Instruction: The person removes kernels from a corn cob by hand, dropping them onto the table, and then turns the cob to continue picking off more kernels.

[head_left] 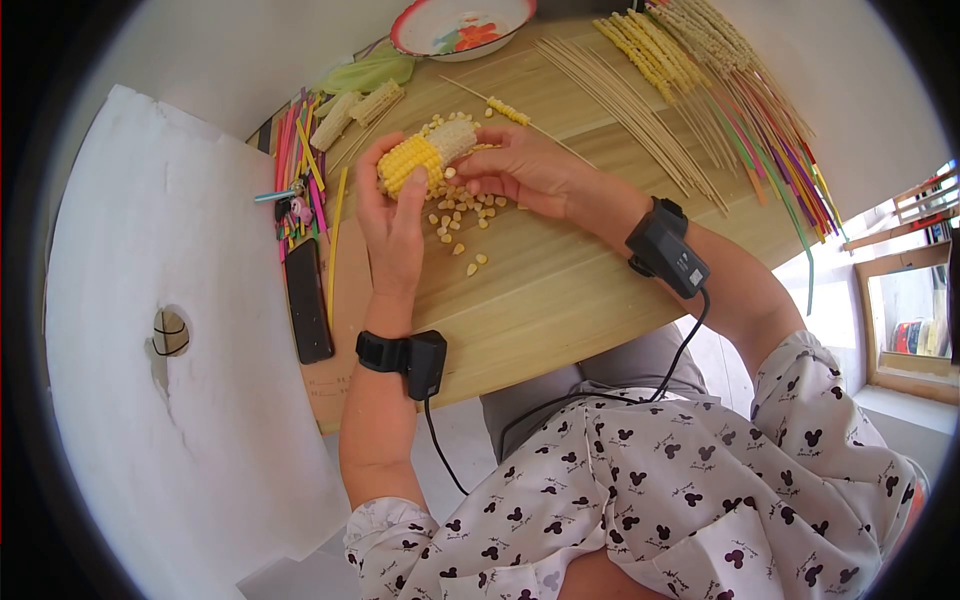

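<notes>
A partly stripped corn cob [410, 163] lies in my left hand [396, 215], whose fingers and thumb wrap around its yellow end. The other end is bare and pale. My right hand [525, 168] is at that bare end, its fingers curled together, with a corn kernel [450, 173] at the fingertips. Whether more kernels sit inside the curled fingers is hidden. Loose kernels [460, 205] are scattered on the wooden table [520, 290] below and around both hands. Just beyond the cob lies a skewer threaded with a short row of kernels [508, 110].
Bare cobs [335, 120] and a green husk [368, 72] lie at the back left, near colored sticks [312, 160] and a black phone [307, 300]. An enamel bowl [440, 45] stands at the back. Plain skewers [640, 120] and kernel-loaded skewers [655, 60] fill the right.
</notes>
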Available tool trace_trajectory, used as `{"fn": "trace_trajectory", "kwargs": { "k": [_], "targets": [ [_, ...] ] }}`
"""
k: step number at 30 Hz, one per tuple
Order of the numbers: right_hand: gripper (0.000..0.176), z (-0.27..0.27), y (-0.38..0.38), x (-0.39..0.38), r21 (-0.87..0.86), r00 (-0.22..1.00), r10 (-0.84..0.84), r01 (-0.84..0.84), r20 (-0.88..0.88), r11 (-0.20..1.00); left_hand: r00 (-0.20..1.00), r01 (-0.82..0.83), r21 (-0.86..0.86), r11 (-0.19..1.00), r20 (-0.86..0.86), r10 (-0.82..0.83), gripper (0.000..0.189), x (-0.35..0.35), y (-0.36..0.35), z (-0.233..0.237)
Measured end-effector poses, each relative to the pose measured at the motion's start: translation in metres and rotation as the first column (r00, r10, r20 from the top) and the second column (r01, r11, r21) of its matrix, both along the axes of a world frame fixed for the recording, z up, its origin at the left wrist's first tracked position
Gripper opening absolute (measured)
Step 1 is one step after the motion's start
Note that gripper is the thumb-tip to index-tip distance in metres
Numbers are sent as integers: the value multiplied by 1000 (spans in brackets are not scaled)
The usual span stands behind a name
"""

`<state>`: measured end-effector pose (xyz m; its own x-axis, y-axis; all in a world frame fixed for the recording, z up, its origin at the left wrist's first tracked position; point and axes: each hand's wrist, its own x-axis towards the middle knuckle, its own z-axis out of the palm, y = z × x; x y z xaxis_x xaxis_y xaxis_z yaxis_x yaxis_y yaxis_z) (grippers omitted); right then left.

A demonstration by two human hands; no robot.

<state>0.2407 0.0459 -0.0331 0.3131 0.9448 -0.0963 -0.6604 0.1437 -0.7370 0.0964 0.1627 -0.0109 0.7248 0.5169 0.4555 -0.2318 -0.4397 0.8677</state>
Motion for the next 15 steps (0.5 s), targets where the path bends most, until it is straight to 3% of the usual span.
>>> {"fn": "trace_trajectory", "kwargs": {
  "k": [5,8,10,15],
  "targets": [
    [42,-2,2,-2,-31,994,-108,108,11,994,1000,-26,-57,998,-12,25,34,1,3,-2],
    [46,0,1,-3,-18,970,-186,191,155,981,999,-51,-117,992,-24,49,35,1,6,-4],
    [50,4,0,-3,-30,914,-147,171,377,985,999,-52,-157,986,-16,50,36,0,7,-4],
    [48,20,-8,-7,-43,848,-100,143,521,989,1000,26,-217,976,16,-23,38,0,11,-5]
  ]
}}
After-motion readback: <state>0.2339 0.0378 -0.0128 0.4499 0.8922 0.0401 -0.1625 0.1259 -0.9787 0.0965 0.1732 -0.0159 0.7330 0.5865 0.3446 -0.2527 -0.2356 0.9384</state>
